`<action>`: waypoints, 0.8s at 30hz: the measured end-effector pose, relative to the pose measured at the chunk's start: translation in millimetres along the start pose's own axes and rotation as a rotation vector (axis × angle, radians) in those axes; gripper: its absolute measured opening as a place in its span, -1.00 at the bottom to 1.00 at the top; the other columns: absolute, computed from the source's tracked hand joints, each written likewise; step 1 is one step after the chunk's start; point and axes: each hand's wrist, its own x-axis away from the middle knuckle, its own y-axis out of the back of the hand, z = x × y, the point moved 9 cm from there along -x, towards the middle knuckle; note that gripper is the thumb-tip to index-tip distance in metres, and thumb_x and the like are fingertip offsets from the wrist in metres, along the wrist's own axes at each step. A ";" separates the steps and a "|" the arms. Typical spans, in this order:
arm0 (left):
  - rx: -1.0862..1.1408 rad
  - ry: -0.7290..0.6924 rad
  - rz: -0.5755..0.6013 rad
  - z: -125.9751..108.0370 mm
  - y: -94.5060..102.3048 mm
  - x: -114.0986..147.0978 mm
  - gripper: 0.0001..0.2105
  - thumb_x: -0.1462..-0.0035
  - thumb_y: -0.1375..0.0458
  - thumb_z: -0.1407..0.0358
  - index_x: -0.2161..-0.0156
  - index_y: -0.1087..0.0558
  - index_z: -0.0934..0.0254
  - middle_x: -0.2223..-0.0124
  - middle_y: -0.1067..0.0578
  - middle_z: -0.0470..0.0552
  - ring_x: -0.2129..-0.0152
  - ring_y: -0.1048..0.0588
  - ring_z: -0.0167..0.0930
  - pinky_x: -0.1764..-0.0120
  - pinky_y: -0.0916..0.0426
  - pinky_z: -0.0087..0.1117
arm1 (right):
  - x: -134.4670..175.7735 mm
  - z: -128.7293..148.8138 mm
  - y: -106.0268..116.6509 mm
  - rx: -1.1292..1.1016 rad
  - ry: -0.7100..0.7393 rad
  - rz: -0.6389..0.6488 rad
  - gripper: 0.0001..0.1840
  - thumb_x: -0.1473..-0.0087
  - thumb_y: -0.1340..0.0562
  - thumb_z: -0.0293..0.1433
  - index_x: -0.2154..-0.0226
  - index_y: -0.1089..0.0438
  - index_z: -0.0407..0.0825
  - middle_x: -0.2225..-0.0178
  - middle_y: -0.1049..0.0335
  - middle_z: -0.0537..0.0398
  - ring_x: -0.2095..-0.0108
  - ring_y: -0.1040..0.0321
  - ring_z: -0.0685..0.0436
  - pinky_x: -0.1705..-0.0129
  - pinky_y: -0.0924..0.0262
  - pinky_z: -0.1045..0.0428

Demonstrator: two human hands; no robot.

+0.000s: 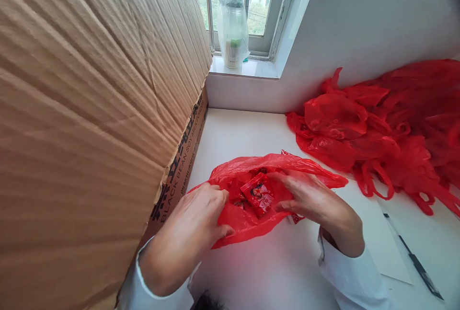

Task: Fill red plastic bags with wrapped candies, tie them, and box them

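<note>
A red plastic bag (247, 231) lies on the white table with its mouth spread toward me. Inside it are several small red printed packets (259, 195), the topmost showing a printed picture. My left hand (196, 214) is curled over the bag's left side, gripping the plastic, with its thumb at the near rim. On the right, my right hand (304, 195) reaches into the mouth with thumb and fingers apart, beside the packets. Part of a red packet (296, 218) shows under the right hand, outside the bag's near edge.
A large cardboard box (89, 123) stands close on the left. Piled red plastic bags (373, 128) cover the back right of the table (244, 130). White paper (381, 243) and a black pen (419, 267) lie at right. A bagged bottle (233, 37) stands on the windowsill.
</note>
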 end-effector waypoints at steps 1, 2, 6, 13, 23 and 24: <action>-0.004 0.008 -0.039 4.0 3.4 7.1 -0.88 -0.01 -0.18 0.40 0.47 -0.31 0.22 0.36 -0.42 -0.06 0.39 -0.40 -0.33 0.33 -0.20 -0.35 | 3.3 -0.4 0.8 0.037 0.031 -0.028 -0.45 -0.03 -0.21 -0.40 -0.10 -0.29 0.24 0.35 -0.48 0.18 0.57 -0.35 -0.02 0.60 -0.26 0.09; -0.009 0.006 -0.071 7.1 4.9 13.4 -0.86 -0.06 -0.15 0.39 0.48 -0.29 0.22 0.39 -0.41 -0.08 0.43 -0.38 -0.35 0.35 -0.17 -0.36 | 7.4 -0.4 2.3 0.089 0.067 -0.070 -0.43 -0.05 -0.23 -0.35 -0.13 -0.26 0.25 0.32 -0.50 0.17 0.53 -0.40 -0.05 0.57 -0.30 0.08; -0.042 -0.045 -0.086 7.4 -1.3 23.4 -0.82 -0.18 -0.06 0.35 0.47 -0.28 0.22 0.43 -0.38 -0.10 0.49 -0.32 -0.39 0.43 -0.07 -0.36 | 29.5 8.1 9.3 0.203 0.183 -0.154 -0.41 -0.08 -0.27 -0.23 -0.18 -0.23 0.25 0.01 -0.44 0.08 0.09 -0.45 -0.23 0.19 -0.43 -0.04; 0.232 -0.344 -0.061 -49.4 23.2 5.0 -0.87 -0.20 -0.15 0.30 0.37 -0.31 0.20 0.45 -0.40 -0.23 0.56 -0.30 -0.54 0.45 -0.16 -0.47 | 64.1 65.4 61.1 0.237 0.474 -0.341 -0.62 -0.18 -0.19 -0.30 -0.06 -0.33 0.26 -0.06 -0.36 0.09 -0.04 -0.33 -0.17 0.06 -0.37 -0.05; 0.948 -0.326 -0.607 -31.4 77.5 20.7 -0.65 -0.10 -0.18 0.41 0.02 -0.34 0.04 0.16 -0.43 -0.06 0.13 -0.47 -0.38 0.15 -0.49 -0.42 | 25.3 -1.0 89.1 0.072 0.014 -0.494 -0.76 -0.18 -0.11 -0.31 0.18 -0.47 0.09 0.28 -0.51 0.07 0.32 -0.45 -0.12 0.29 -0.33 -0.01; 0.995 -0.339 -0.629 -31.1 78.7 20.3 -0.60 -0.09 -0.19 0.39 -0.04 -0.32 0.03 0.08 -0.42 -0.03 0.05 -0.44 -0.32 0.09 -0.49 -0.35 | 29.6 0.4 93.8 -0.016 0.038 -0.518 -0.78 -0.16 -0.15 -0.27 0.18 -0.47 0.09 0.30 -0.50 0.09 0.33 -0.44 -0.10 0.31 -0.33 0.01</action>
